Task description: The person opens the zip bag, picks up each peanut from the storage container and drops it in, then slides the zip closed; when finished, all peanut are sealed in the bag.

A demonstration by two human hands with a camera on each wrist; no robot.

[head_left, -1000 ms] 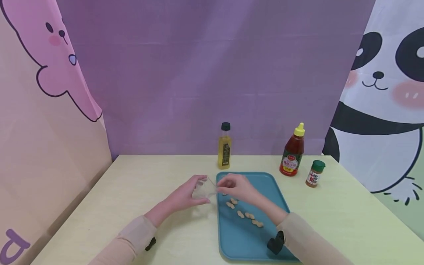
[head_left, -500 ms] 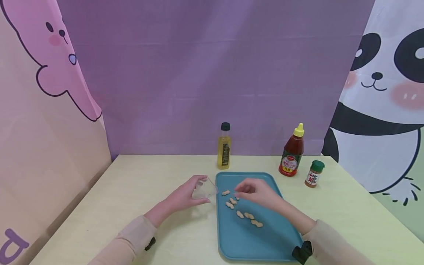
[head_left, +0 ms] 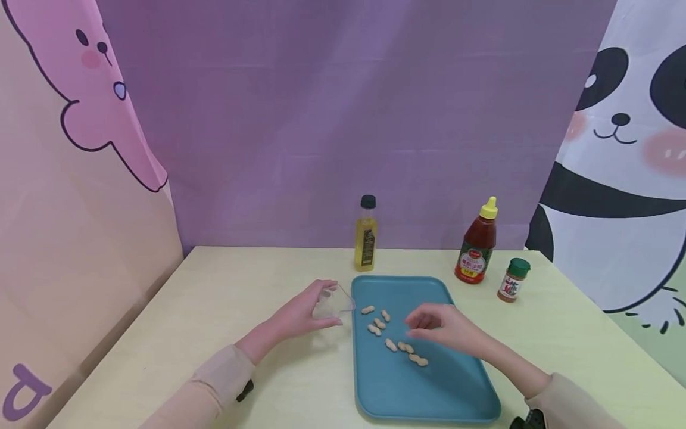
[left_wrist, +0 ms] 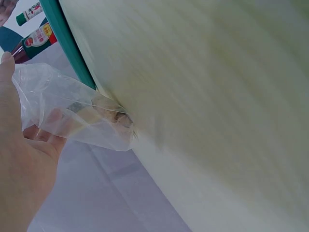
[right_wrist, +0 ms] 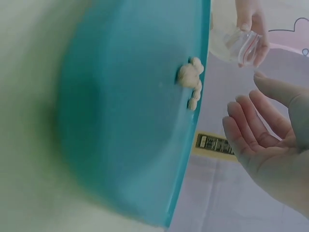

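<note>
My left hand holds a clear plastic zip bag by its mouth, just left of the blue tray. In the left wrist view, brownish contents lie in the bottom of the bag, close to the table; they look like peanuts. Thumb and fingers stand apart, spreading the bag's mouth toward the tray. My right hand hovers over the tray's right side. Its fingers are loosely bent, and the right wrist view shows nothing in the palm. Several unshelled peanuts lie scattered on the tray's left half.
Behind the tray stands an oil bottle with a dark cap. Farther right are a red sauce bottle with a yellow top and a small green-lidded jar. A purple cloth hangs at the table's back edge.
My right hand has drawn away from the bag's mouth, moving right and nearer to me over the tray. More peanuts are uncovered. The left hand and bag stay about where they were.
</note>
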